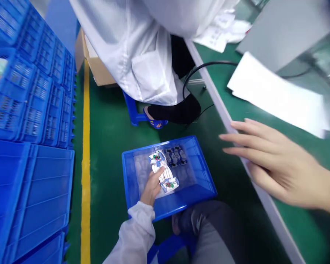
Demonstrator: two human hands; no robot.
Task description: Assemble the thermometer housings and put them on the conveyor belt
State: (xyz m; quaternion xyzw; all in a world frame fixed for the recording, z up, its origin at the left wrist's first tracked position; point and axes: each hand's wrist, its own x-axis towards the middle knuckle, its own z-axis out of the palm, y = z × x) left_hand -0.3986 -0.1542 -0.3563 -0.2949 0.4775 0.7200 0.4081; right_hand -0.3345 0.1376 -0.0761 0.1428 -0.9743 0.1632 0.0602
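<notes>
My left hand (pixel 153 185) reaches into a blue bin (pixel 206 176) that sits low, in front of my knees. It is closed on the side of a long white part (pixel 165 169) with blue, green and red details at both ends; its exact kind is unclear. Beside that part, in the same bin, lie several dark and silvery pieces (pixel 176 156). My right hand (pixel 280 159) is stretched out over the front edge of the green table (pixel 297 223). Its fingers are extended, a little apart, with nothing between them.
A person in a white coat (pixel 151 69) sits ahead on a blue stool (pixel 133 110). White sheets (pixel 275 93) and a black cable (pixel 209 64) are on the table. Blue crates (pixel 35 99) are stacked at left, beside a yellow floor line (pixel 85 165). A cardboard box (pixel 100 69) stands behind.
</notes>
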